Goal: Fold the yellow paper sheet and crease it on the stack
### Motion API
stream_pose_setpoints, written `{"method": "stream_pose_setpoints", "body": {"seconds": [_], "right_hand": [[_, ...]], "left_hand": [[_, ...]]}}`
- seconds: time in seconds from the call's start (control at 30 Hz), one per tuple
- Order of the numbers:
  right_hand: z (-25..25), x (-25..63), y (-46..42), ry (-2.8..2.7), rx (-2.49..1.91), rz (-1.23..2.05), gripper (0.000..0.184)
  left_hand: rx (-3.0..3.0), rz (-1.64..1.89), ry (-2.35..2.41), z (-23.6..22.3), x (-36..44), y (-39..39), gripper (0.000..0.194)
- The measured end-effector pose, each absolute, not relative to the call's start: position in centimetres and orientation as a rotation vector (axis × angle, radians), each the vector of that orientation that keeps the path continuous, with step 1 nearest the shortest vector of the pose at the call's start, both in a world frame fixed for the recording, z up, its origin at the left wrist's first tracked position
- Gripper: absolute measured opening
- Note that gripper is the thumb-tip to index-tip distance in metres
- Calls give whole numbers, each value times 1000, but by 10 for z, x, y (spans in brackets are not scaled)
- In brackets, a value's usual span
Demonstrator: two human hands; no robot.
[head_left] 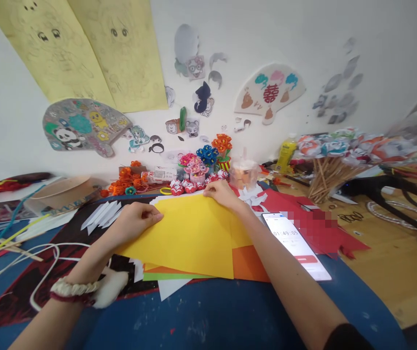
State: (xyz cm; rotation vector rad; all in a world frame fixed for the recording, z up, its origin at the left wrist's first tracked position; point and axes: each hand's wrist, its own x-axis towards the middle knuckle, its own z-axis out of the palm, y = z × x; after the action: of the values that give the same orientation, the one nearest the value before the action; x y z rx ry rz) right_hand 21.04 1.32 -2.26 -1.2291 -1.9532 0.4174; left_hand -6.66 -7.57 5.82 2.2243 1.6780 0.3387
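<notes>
A yellow sheet of paper (pixel 194 233) lies on top of a stack of coloured sheets, with orange (pixel 248 265) and green (pixel 172 276) edges showing beneath. My left hand (pixel 135 221) pinches the sheet's left corner, fingers closed on it. My right hand (pixel 221 193) grips the sheet's far corner, fingers curled over the edge. A braided bracelet is on my left wrist.
A phone (pixel 296 243) showing a timer lies to the right on red paper (pixel 325 228). Small paper flowers (pixel 197 167) and red-white bits stand at the back. White paper strips (pixel 101 214), sticks and cords lie left. A bundle of sticks with paper heads (pixel 328 175) lies right.
</notes>
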Motion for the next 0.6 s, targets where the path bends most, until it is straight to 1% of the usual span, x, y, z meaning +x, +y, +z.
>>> {"method": "stream_pose_setpoints", "body": {"seconds": [0.23, 0.3, 0.37, 0.43, 0.5, 0.57, 0.6], "right_hand": [[-25, 215, 9, -1862, -1217, 449, 12], [-18, 212, 7, -1836, -1195, 429, 13], [-1, 208, 1, -1800, -1159, 384, 12], [27, 205, -10, -1753, -1102, 310, 11], [58, 206, -27, -1706, -1014, 208, 12], [84, 210, -48, -1648, -843, -28, 13], [91, 214, -58, -1632, -795, -100, 13]], "left_hand": [[2198, 253, 1606, 59, -79, -79, 43], [2231, 258, 1574, 62, -83, -84, 40], [2315, 343, 1632, 69, -85, -93, 36], [2478, 563, 1816, 81, -85, -108, 33], [2751, 932, 1984, 96, -84, -128, 29], [3089, 1329, 1963, 105, -82, -150, 19], [3252, 1452, 1868, 106, -81, -162, 14]]}}
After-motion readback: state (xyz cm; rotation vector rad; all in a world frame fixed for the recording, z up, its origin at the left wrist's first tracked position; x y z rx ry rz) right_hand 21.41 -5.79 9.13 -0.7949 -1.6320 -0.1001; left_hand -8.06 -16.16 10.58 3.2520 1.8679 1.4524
